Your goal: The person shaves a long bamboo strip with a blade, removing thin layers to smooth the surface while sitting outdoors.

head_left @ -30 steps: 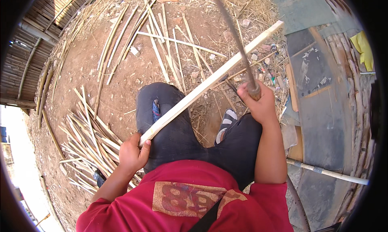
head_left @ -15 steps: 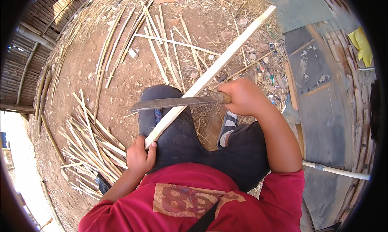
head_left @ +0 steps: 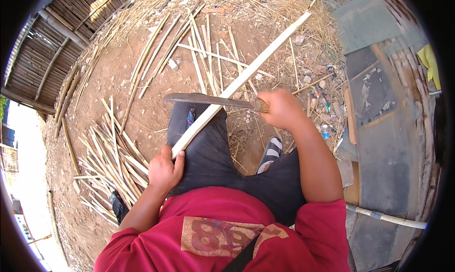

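My left hand [head_left: 165, 170] is closed round the near end of a long, pale bamboo strip [head_left: 258, 62]. From there the strip slants up and away to the right, passing over my thigh. My right hand [head_left: 284, 109] grips the wooden handle of a machete [head_left: 208, 98]. Its dark blade lies across the upper face of the strip, with the tip pointing left past my knee. Whether the edge bites into the strip cannot be made out.
A heap of split strips [head_left: 113, 160] lies on the ground at the left, and more strips [head_left: 204, 54] are scattered ahead. Dark flat panels [head_left: 384, 144] run along the right side. A slatted bamboo wall [head_left: 42, 58] stands at the far left. My sandalled foot [head_left: 270, 154] is below the machete.
The machete has moved a little up and left, farther from my body along the strip. My left hand keeps its hold. The whole view has shifted slightly.
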A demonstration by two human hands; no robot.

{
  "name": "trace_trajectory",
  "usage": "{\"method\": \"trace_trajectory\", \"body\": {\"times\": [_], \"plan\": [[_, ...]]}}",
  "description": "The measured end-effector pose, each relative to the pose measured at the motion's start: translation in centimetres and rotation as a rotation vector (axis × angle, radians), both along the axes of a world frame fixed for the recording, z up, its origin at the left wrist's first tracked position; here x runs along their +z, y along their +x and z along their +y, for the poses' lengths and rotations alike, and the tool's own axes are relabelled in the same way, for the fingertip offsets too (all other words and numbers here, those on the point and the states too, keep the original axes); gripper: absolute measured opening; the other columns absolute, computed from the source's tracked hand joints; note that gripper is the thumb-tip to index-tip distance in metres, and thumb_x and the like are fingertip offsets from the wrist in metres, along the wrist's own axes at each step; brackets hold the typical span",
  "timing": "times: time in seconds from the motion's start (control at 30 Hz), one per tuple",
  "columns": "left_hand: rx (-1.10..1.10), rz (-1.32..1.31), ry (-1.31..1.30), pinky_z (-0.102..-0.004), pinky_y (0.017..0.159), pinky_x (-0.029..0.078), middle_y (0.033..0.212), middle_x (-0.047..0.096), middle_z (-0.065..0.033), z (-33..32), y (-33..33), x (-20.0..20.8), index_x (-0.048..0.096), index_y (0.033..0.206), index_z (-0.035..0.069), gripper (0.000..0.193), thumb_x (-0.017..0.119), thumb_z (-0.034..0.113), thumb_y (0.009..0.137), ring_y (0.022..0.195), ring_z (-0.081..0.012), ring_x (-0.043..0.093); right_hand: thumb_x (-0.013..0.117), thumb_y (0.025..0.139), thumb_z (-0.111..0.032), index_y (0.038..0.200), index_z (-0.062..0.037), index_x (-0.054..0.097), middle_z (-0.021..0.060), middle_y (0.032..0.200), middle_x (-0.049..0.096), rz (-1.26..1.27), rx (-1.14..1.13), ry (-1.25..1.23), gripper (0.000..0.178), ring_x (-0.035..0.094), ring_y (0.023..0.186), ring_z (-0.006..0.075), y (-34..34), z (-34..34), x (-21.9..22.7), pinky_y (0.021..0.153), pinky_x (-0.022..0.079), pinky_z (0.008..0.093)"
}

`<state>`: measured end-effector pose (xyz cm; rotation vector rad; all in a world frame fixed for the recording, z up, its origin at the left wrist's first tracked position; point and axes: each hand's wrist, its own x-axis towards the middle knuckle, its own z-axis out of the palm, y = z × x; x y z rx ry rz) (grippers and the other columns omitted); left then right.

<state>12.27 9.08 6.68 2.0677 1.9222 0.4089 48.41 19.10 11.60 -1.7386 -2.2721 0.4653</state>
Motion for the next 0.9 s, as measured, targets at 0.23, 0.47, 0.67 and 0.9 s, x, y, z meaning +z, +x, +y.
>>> {"method": "trace_trajectory", "body": {"times": [0.23,0.47,0.67,0.9], "plan": [[-0.068,0.059,0.005,-0.0600,0.066,0.047,0.076,0.064,-0.0305,0.2,0.0,0.7,0.051,0.090,0.000,0.041,0.057,0.039,0.100,0.072,-0.0523,0.063,0.071,0.075,-0.015,0.091,-0.0109,0.066,0.0171,0.080,0.069,-0.094,0.022,0.106,0.017,0.069,0.084,0.0403,0.3,-1.6,-1.4,0.072,0.054,0.0528],[-0.076,0.045,0.030,-0.0603,0.066,0.047,0.074,0.064,-0.0304,0.5,0.4,0.4,0.050,0.091,-0.001,0.042,0.055,0.040,0.102,0.073,-0.0527,0.063,0.070,0.076,-0.015,0.084,-0.0106,0.067,0.0159,0.083,0.070,0.041,-0.064,0.020,0.010,0.069,0.086,0.0391,2.0,0.1,-2.2,0.072,0.053,0.0509],[-0.050,0.053,-0.035,-0.0613,0.068,0.047,0.078,0.065,-0.0312,0.3,0.2,0.5,0.050,0.094,-0.001,0.042,0.054,0.040,0.103,0.075,-0.0530,0.063,0.069,0.077,-0.015,0.090,-0.0124,0.069,0.0155,0.084,0.071,-0.055,-0.041,0.098,0.013,0.070,0.085,0.0392,0.9,-1.0,-1.5,0.075,0.056,0.0512],[-0.098,0.050,-0.025,-0.0617,0.068,0.045,0.077,0.063,-0.0320,0.8,0.2,0.6,0.049,0.092,-0.001,0.042,0.052,0.039,0.104,0.075,-0.0552,0.061,0.071,0.083,-0.017,0.098,-0.0127,0.071,0.0164,0.088,0.072,0.124,-0.221,-0.022,0.016,0.070,0.085,0.0395,3.5,1.1,-2.7,0.076,0.056,0.0500]]}}
